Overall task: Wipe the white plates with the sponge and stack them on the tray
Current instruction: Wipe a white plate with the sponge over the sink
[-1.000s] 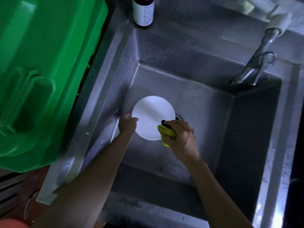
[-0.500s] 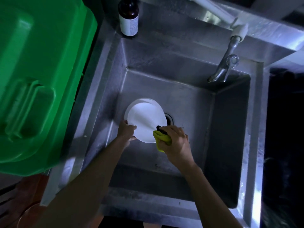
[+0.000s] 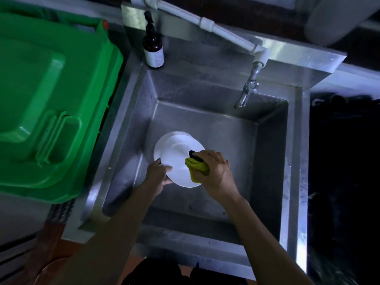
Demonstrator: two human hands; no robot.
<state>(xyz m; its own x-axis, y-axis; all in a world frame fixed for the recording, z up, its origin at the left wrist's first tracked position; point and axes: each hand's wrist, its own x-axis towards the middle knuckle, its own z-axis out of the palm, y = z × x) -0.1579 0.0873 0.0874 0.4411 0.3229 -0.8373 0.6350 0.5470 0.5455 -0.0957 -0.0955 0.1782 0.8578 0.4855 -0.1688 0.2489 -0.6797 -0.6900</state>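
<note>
Over the steel sink [image 3: 269, 161] I hold a white plate [image 3: 176, 159] tilted, my left hand [image 3: 157, 173] gripping its lower left rim. A second white plate [image 3: 159, 147] lies below and behind it on the sink floor, only its left edge showing. My right hand [image 3: 213, 171] grips a yellow sponge [image 3: 197, 167] with a dark scouring side and presses it on the held plate's right side. No tray is in view.
A big green plastic bin lid [image 3: 47, 103] fills the left. A brown pump bottle [image 3: 153, 46] stands on the sink's back left corner. A tap [image 3: 247, 89] on a white pipe hangs over the back right of the basin.
The view has pulled back and risen. The held plate has lifted and tilted off the plate beneath it, so the lower plate's edge shows more. The sponge stays on the plate's right side.
</note>
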